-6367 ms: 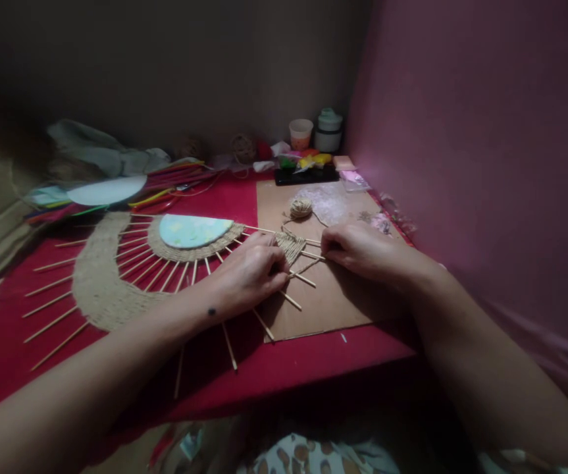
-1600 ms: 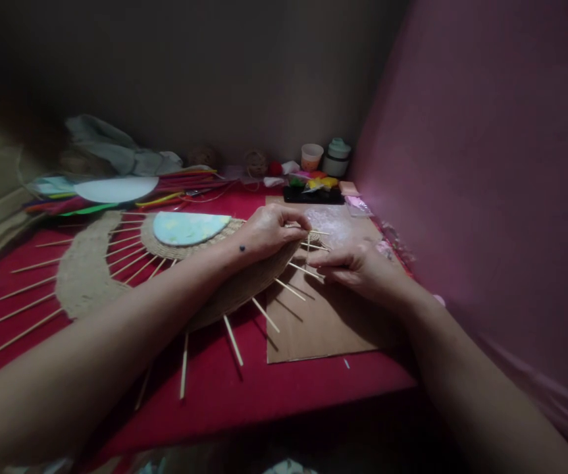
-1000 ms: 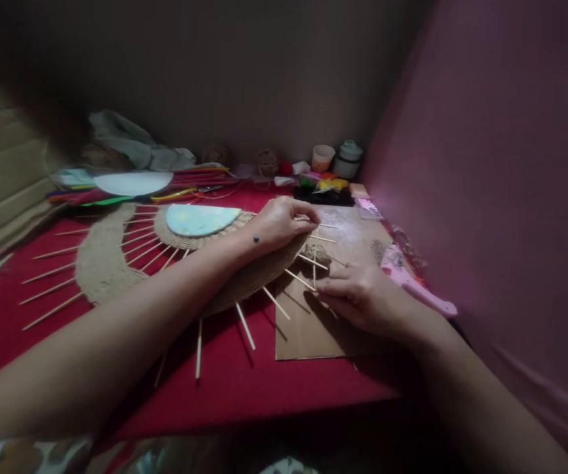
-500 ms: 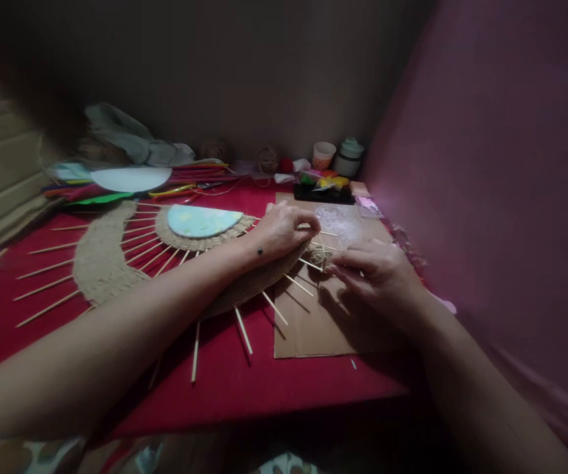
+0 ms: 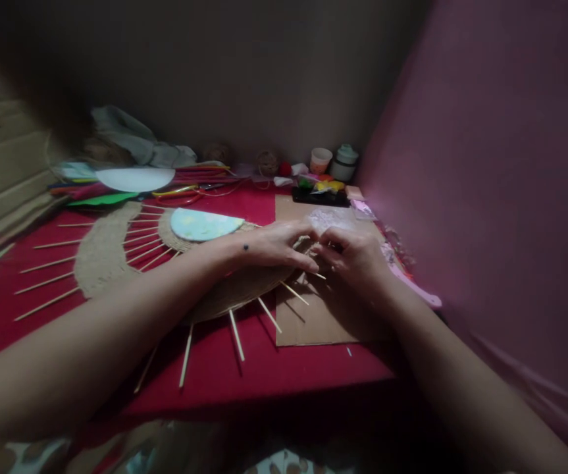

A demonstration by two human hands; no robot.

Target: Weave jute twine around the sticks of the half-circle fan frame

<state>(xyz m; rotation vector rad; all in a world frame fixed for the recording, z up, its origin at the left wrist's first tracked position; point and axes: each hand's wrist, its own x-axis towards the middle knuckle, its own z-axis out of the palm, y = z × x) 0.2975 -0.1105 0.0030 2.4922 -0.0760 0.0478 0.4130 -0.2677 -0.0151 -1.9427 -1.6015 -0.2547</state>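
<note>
Here, in the head view, a broad, tan, woven half-round piece [image 5: 103, 253] lies flat on a table with a red cloth [image 5: 205, 401], passing beneath the left forearm. Its thin, pale wooden sticks [image 5: 237, 336] fan outward, and a light-blue half-disc with yellow patches [image 5: 205, 225] sits at its centre. The left hand [image 5: 284, 245] is over the piece's right end, palm down, thumb stretched away from the fingers. A small, tan bunch of twine [image 5: 305, 245] shows between that thumb and those fingers; whether they grip it cannot be told. Just beside it, facing the left hand, the right hand [image 5: 353, 255] has its fingers bent and drawn together near the twine; what they pinch is too dim to tell. Below both hands lies a flat, brown cardboard sheet [image 5: 308, 332], with crumpled clear plastic [image 5: 330, 218] on its far part, beyond the fingers.
</note>
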